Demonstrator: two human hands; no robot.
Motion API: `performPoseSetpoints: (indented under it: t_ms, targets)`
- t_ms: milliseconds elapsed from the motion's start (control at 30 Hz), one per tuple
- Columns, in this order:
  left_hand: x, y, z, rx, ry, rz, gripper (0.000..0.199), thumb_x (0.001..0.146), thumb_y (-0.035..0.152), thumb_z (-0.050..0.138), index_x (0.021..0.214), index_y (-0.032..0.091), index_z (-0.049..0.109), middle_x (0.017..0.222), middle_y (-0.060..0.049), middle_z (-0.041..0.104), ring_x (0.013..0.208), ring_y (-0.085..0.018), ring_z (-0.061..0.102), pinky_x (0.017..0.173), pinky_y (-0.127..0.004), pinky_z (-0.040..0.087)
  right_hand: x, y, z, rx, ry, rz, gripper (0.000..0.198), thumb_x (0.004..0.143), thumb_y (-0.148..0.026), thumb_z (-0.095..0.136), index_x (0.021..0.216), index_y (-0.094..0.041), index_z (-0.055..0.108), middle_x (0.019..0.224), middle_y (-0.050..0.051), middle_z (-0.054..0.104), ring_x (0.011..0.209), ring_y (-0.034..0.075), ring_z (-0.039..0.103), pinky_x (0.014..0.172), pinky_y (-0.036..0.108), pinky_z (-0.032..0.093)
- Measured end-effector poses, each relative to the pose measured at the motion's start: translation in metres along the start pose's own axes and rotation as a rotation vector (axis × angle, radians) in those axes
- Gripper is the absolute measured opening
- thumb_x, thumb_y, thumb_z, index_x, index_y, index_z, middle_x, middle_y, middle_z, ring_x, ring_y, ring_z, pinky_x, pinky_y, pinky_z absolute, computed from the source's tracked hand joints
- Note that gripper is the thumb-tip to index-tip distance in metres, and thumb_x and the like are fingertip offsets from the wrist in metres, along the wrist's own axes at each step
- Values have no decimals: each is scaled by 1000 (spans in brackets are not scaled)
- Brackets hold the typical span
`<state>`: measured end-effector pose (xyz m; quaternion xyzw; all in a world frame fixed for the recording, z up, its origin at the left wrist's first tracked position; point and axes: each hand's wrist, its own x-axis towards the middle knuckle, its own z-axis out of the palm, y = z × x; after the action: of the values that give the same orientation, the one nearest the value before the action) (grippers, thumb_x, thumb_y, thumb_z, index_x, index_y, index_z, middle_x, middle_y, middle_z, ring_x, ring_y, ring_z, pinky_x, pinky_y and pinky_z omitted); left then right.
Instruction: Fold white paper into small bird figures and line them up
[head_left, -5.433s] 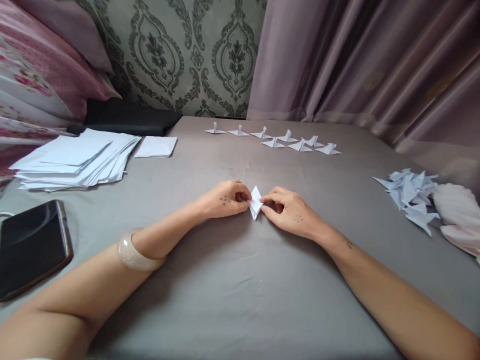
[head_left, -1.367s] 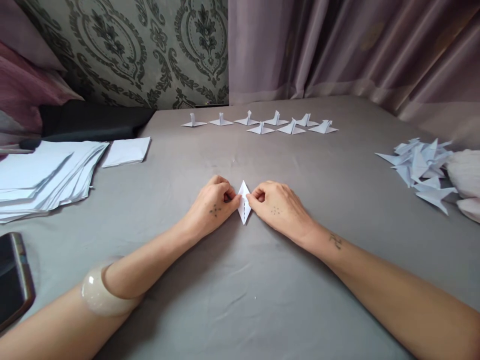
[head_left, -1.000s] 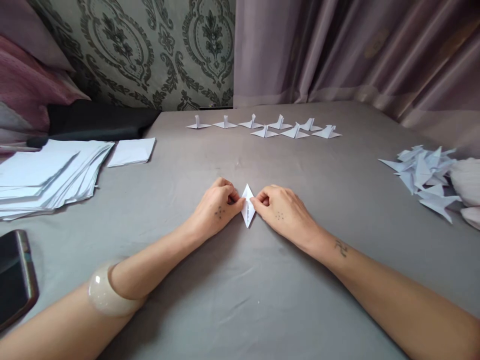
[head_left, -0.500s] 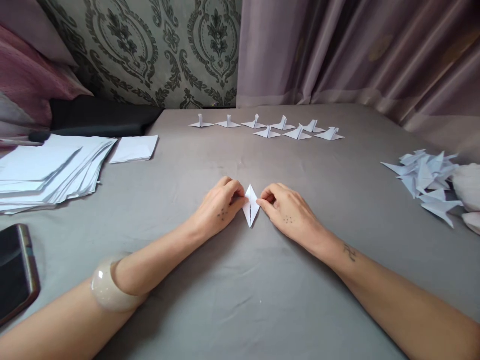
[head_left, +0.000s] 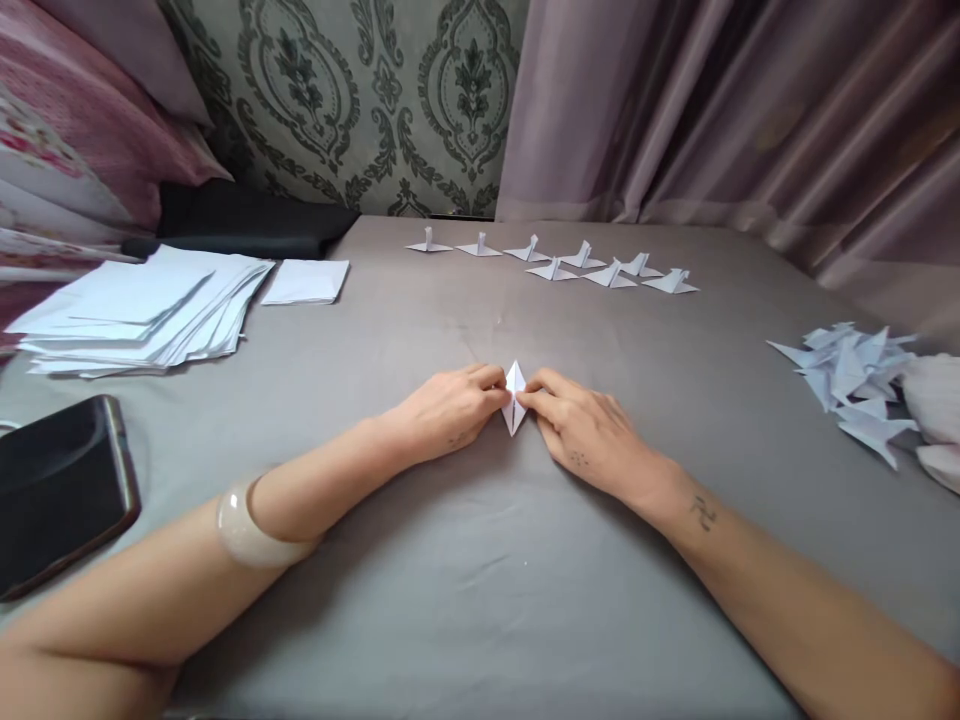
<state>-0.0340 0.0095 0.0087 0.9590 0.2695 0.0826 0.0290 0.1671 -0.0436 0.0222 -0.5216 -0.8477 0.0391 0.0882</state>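
Observation:
A small sheet of white paper folded into a diamond (head_left: 514, 375) is held at the middle of the cloth-covered table, its long points facing toward and away from me. A slit runs down the centre of its near half. My left hand (head_left: 461, 405) pinches the left edge between thumb and fingers. On the opposite edge, my right hand (head_left: 589, 425) has its thumb and fingers closed, with the fingertips resting on the paper's face. Both wrists lie low over the cloth, and a pale bangle (head_left: 255, 530) circles my left forearm.
Several folded paper cranes (head_left: 553, 270) stand in rows at the back. More lie heaped (head_left: 855, 370) at the right, beside a whitish cloth item (head_left: 934, 395). Stacked white sheets (head_left: 150, 310), a smaller paper pile (head_left: 306, 282) and a phone (head_left: 64, 490) occupy the left.
The view has shifted and tilted slightly. Both hands have come closer together on the folded paper, and the right fingertips now reach over its face. The paper stays between them.

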Motion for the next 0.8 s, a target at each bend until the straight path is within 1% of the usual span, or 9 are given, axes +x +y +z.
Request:
performPoseSetpoints:
  t_ms: [133, 233, 300, 400, 467, 533, 600, 700, 800]
  targets:
    - [-6, 9, -8, 97, -84, 24, 36, 92, 9, 34, 117, 11, 59, 111, -13, 60, 91, -20, 54, 72, -28, 47, 0, -5, -2, -38, -21, 12, 34, 90, -10, 39, 107, -22, 65, 108, 3, 62, 71, 13, 56, 53, 30, 27]
    - [-8, 14, -11, 134, -128, 17, 36, 92, 10, 35, 121, 9, 57, 108, -14, 61, 89, -22, 53, 73, -30, 48, 1, -9, -1, -75, -25, 20, 34, 90, -10, 38, 106, -20, 66, 107, 5, 61, 70, 14, 55, 53, 30, 26]
    - [-10, 12, -8, 98, -93, 12, 37, 91, 9, 35, 122, 9, 57, 109, -14, 61, 90, -22, 52, 77, -31, 48, 1, -9, 1, -66, -17, 26, 35, 89, -10, 37, 106, -19, 66, 107, 6, 61, 70, 14, 55, 54, 30, 27]
    - [-13, 5, 0, -40, 36, 9, 41, 90, 7, 33, 123, 12, 57, 117, -12, 60, 94, -20, 52, 85, -31, 47, 1, -3, 5, 40, 19, 21, 36, 87, -9, 38, 108, -21, 65, 105, 4, 60, 71, 13, 54, 55, 28, 31]
    - [-14, 1, 4, -100, 84, 5, 45, 89, 5, 33, 126, 13, 56, 119, -12, 59, 94, -19, 52, 87, -31, 46, 1, 2, 7, 105, 47, 23, 37, 87, -9, 38, 110, -23, 63, 103, 3, 60, 70, 12, 53, 57, 27, 33]
    - [-14, -1, 5, -108, 87, 11, 48, 87, 4, 33, 129, 14, 54, 118, -13, 58, 93, -20, 51, 87, -33, 45, 1, 4, 10, 117, 62, 40, 40, 86, -9, 38, 116, -24, 60, 102, 4, 58, 68, 12, 52, 57, 26, 34]
    - [-12, -1, 4, -92, 64, 21, 50, 86, 4, 33, 131, 13, 52, 117, -14, 57, 91, -20, 51, 87, -34, 45, 2, 3, 10, 92, 57, 60, 43, 85, -8, 37, 120, -24, 57, 104, 5, 57, 66, 12, 50, 56, 26, 33]
    - [-10, 1, -1, -68, 20, 25, 50, 86, 5, 33, 131, 12, 52, 116, -15, 58, 90, -21, 50, 86, -34, 44, 5, -1, 9, 53, 19, 71, 45, 85, -7, 34, 122, -23, 56, 106, 7, 54, 62, 12, 47, 54, 26, 31]
    - [-9, 3, -4, -62, 12, 28, 47, 88, 5, 33, 130, 10, 54, 121, -16, 57, 90, -22, 50, 87, -35, 44, 7, -4, 7, -1, -16, 73, 49, 86, -7, 33, 127, -22, 54, 104, 8, 54, 60, 12, 47, 52, 28, 28]
